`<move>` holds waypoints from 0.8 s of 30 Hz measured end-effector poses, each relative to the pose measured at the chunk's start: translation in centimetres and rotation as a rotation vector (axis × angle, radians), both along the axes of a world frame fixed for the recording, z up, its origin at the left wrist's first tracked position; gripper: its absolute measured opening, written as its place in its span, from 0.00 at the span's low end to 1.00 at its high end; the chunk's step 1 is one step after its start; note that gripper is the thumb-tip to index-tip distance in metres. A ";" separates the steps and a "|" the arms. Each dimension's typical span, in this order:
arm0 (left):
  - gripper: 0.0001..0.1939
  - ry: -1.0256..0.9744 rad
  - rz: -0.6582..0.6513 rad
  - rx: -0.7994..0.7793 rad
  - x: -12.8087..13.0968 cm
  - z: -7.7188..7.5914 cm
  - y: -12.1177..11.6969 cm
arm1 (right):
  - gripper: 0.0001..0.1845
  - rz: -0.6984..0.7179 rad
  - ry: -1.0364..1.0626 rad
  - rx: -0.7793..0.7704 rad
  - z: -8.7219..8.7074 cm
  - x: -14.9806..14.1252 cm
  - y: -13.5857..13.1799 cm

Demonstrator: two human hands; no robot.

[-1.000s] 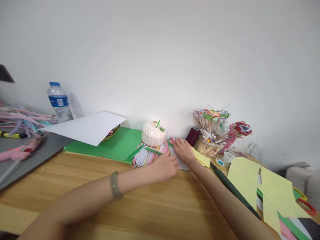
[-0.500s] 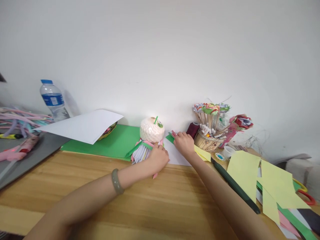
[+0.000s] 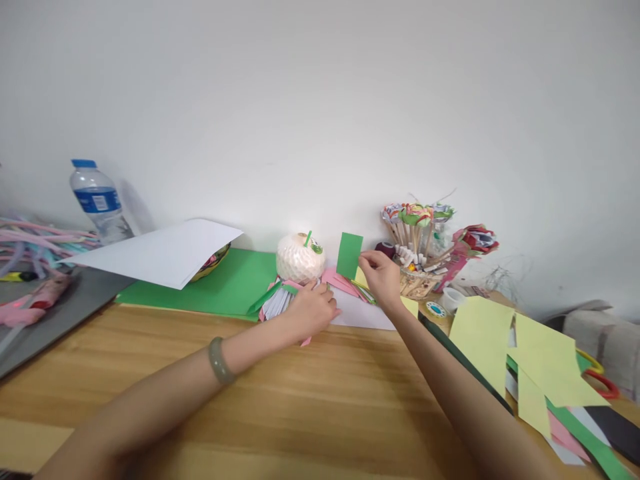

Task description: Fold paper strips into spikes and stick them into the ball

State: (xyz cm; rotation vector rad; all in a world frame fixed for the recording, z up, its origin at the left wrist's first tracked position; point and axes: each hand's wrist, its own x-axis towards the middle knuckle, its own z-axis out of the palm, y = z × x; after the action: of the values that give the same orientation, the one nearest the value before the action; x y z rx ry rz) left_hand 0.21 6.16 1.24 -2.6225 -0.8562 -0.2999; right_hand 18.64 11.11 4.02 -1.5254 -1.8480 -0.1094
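My right hand (image 3: 381,277) pinches a small green paper rectangle (image 3: 349,255) by its edge and holds it upright above the table. My left hand (image 3: 314,310) lies with bent fingers over a bundle of folded paper pieces (image 3: 276,303), white, green and pink; pink ends show by its fingertips and below it. Right behind this bundle stands a white coconut (image 3: 300,259) with a green straw. Between my hands, pink and green folded strips (image 3: 350,285) rest on a white sheet (image 3: 363,319). The fingertips of my left hand are partly hidden.
A basket (image 3: 415,283) of paper flowers on sticks stands behind my right hand, with a dark red thread spool (image 3: 385,249) beside it. Yellow sheets (image 3: 483,337) and a dark green long tool (image 3: 465,363) lie right. A water bottle (image 3: 100,203) and green sheets (image 3: 245,280) are left.
My right hand has lifted the green paper rectangle off the strips and turned it upright. My left hand has shifted left with the bundle of papers, away from the right hand.
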 end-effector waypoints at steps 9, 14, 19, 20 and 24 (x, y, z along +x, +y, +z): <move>0.20 0.075 -0.338 0.056 -4.8 -0.6 -4.2 | 0.10 0.008 0.046 0.000 2.1 4.6 -7.1; 0.23 0.082 -0.138 0.105 -4.0 -1.2 -2.5 | 0.11 0.051 -0.029 -0.085 0.7 5.1 -10.2; 0.18 0.056 0.029 0.105 -1.5 -0.3 -0.9 | 0.13 0.041 -0.086 -0.140 -0.2 5.1 -10.1; 0.19 0.048 0.044 0.098 -1.1 -0.2 -0.7 | 0.13 0.043 -0.099 -0.153 -0.3 5.0 -9.9; 0.26 0.028 0.068 0.058 0.4 -0.3 0.1 | 0.13 0.047 -0.167 -0.215 -0.9 4.4 -9.6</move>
State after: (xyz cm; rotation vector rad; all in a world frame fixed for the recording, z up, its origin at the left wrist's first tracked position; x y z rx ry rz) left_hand 0.59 6.31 0.92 -2.5325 -0.9119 -0.2649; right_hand 23.08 1.50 3.09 -1.6589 -2.0828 -0.0167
